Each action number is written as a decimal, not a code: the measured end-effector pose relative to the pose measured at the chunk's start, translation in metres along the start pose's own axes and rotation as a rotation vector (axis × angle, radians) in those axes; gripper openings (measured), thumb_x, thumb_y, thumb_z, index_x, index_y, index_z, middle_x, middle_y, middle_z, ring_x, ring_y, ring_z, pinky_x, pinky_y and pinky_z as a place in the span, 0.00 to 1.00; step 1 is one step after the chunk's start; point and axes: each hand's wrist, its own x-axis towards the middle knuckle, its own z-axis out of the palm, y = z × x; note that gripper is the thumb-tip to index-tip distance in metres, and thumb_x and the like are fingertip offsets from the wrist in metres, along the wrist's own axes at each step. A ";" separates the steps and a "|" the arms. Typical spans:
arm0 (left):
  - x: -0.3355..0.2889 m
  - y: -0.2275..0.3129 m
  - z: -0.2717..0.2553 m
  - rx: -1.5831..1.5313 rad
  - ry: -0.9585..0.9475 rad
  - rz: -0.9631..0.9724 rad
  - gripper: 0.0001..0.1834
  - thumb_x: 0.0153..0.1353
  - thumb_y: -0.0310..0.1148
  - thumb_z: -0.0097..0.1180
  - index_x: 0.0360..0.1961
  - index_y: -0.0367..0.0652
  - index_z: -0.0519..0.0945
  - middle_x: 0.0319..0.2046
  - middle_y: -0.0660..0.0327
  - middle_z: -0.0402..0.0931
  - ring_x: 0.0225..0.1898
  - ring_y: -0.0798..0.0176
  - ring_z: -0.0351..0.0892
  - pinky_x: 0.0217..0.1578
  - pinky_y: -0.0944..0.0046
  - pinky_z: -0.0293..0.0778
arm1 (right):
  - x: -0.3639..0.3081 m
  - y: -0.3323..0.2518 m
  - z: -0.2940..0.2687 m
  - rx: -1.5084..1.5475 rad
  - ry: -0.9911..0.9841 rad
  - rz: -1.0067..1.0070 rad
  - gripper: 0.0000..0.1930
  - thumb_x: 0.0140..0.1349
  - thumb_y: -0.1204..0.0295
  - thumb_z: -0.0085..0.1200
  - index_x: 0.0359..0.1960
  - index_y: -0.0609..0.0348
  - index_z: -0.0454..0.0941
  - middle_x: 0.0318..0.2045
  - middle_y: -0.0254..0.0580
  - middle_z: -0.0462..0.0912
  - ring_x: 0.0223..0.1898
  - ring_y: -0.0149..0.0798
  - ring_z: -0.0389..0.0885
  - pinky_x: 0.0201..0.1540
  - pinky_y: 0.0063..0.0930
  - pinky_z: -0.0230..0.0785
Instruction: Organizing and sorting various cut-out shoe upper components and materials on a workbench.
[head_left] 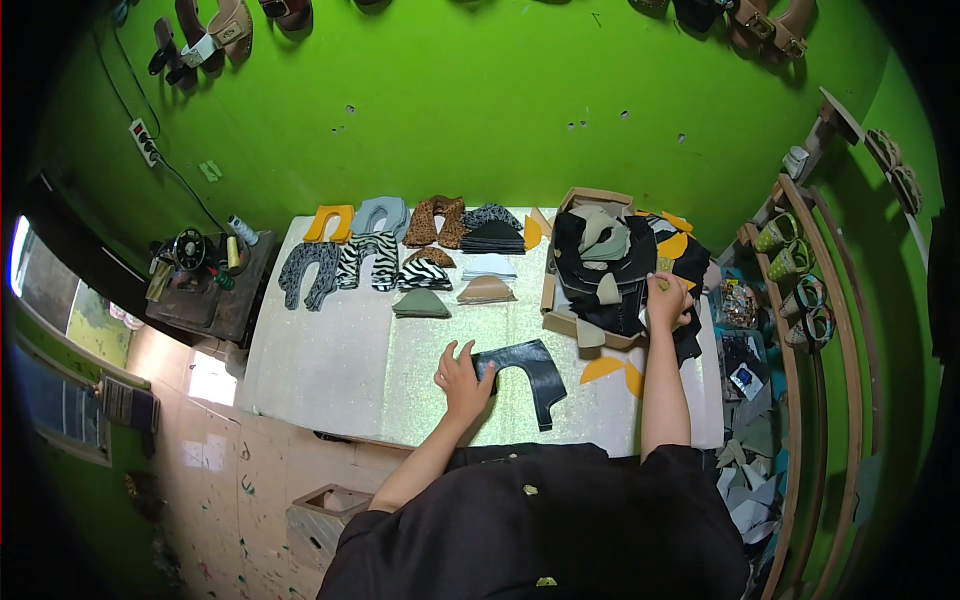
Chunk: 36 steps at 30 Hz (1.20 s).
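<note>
Spread wide, the grip of the left hand is laid over the left end of a black arch-shaped piece, with the thumb set on its face; whether it is pinched from beneath cannot be told. This piece is placed just in from the middle of the near edge of the worktop: smooth, leather-like and sheened with light, its broad band curved into a narrower leg at the right.

Toward the far left corner, speckled grey arches and mustard arches are set out, followed by zebra-striped arches, smooth blue-grey arches and leopard-spotted arches. Beside them, olive-green half-moons and tan half-moons are stacked.

Toward the far right corner, a cardboard box is heaped with rumpled black and grey-green material. At its right side, the fingers of the right hand are bent close together; what is held there cannot be made out. Below the box, flat mustard half-moons are scattered.
</note>
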 end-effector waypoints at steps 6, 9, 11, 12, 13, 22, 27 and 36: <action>0.010 0.017 -0.013 -0.066 0.052 0.054 0.28 0.55 0.42 0.54 0.55 0.43 0.66 0.58 0.45 0.53 0.61 0.46 0.47 0.58 0.46 0.40 | 0.018 -0.010 -0.004 0.516 0.099 -0.302 0.07 0.60 0.71 0.51 0.38 0.59 0.73 0.31 0.42 0.78 0.38 0.40 0.73 0.45 0.29 0.63; 0.015 0.025 -0.024 -0.104 0.093 0.078 0.27 0.55 0.41 0.55 0.55 0.44 0.66 0.58 0.46 0.53 0.61 0.46 0.47 0.58 0.47 0.40 | 0.009 -0.042 -0.028 0.937 0.123 -0.308 0.08 0.63 0.73 0.48 0.40 0.64 0.71 0.32 0.43 0.77 0.39 0.35 0.73 0.44 0.28 0.65; 0.019 0.031 -0.031 -0.123 0.111 0.092 0.28 0.55 0.40 0.55 0.55 0.43 0.65 0.58 0.47 0.53 0.61 0.46 0.47 0.58 0.47 0.40 | 0.002 -0.057 -0.047 0.917 0.208 -0.393 0.08 0.65 0.74 0.46 0.41 0.66 0.69 0.33 0.44 0.77 0.38 0.32 0.74 0.44 0.25 0.66; 0.020 0.036 -0.035 -0.137 0.163 0.122 0.28 0.54 0.40 0.56 0.55 0.43 0.65 0.58 0.47 0.52 0.61 0.46 0.48 0.58 0.48 0.40 | -0.003 -0.065 -0.056 0.870 0.281 -0.530 0.06 0.65 0.75 0.46 0.40 0.65 0.69 0.33 0.40 0.75 0.36 0.29 0.72 0.41 0.22 0.65; 0.022 0.040 -0.040 -0.150 0.216 0.151 0.29 0.54 0.40 0.56 0.56 0.42 0.65 0.58 0.47 0.52 0.60 0.47 0.48 0.58 0.48 0.40 | -0.009 -0.072 -0.064 0.817 0.352 -0.666 0.05 0.65 0.75 0.46 0.38 0.64 0.70 0.32 0.36 0.72 0.34 0.26 0.70 0.38 0.19 0.63; 0.045 0.118 -0.135 -0.158 0.153 0.719 0.30 0.42 0.40 0.69 0.47 0.40 0.74 0.40 0.55 0.77 0.40 0.52 0.74 0.48 0.54 0.64 | -0.099 -0.117 -0.108 0.548 -0.317 -1.356 0.14 0.42 0.79 0.58 0.33 0.48 0.80 0.28 0.28 0.81 0.31 0.33 0.76 0.49 0.36 0.55; 0.042 0.105 -0.131 -0.219 0.138 0.554 0.09 0.51 0.33 0.62 0.33 0.41 0.81 0.25 0.57 0.79 0.25 0.60 0.78 0.32 0.66 0.70 | -0.117 -0.115 -0.100 0.541 -0.290 -1.130 0.13 0.50 0.70 0.60 0.39 0.52 0.77 0.33 0.33 0.79 0.38 0.38 0.75 0.52 0.37 0.52; 0.028 0.060 -0.114 -0.929 -0.029 -0.085 0.10 0.60 0.30 0.56 0.37 0.32 0.79 0.27 0.65 0.78 0.28 0.77 0.72 0.29 0.76 0.68 | -0.143 -0.028 -0.036 0.918 -0.894 -0.294 0.28 0.56 0.68 0.57 0.58 0.59 0.60 0.41 0.39 0.72 0.44 0.31 0.69 0.49 0.25 0.61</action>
